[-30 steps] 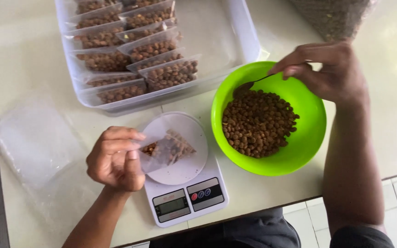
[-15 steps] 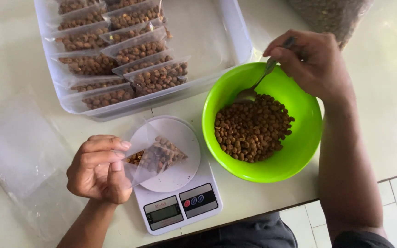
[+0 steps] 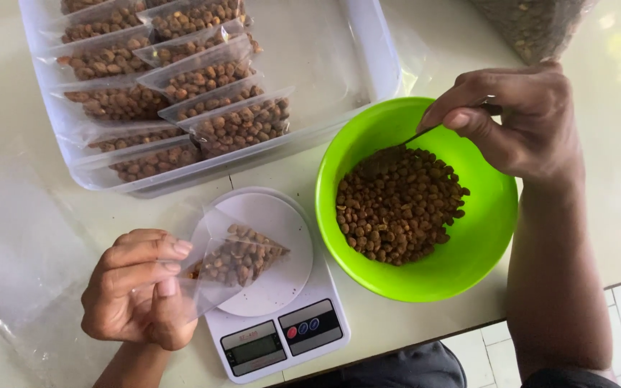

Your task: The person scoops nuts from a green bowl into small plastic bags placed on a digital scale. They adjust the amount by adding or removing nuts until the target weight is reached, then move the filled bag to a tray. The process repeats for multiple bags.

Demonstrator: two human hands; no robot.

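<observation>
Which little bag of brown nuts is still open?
The clear bag that the left hand holds over the white scale. It is only partly filled, while the other bags lie packed in the clear tray.

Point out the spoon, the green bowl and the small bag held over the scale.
spoon [image 3: 389, 153], head view, on its bowl in the nuts
green bowl [image 3: 486, 230], head view, on its bare inner wall
small bag [image 3: 235, 259], head view, on its filled middle

The spoon [image 3: 397, 149] bowl lies buried in the nuts; the clear tray [image 3: 379, 65] and the big sack [image 3: 533, 25] run off the top edge; the scale [image 3: 282, 338] display is unreadable.
</observation>
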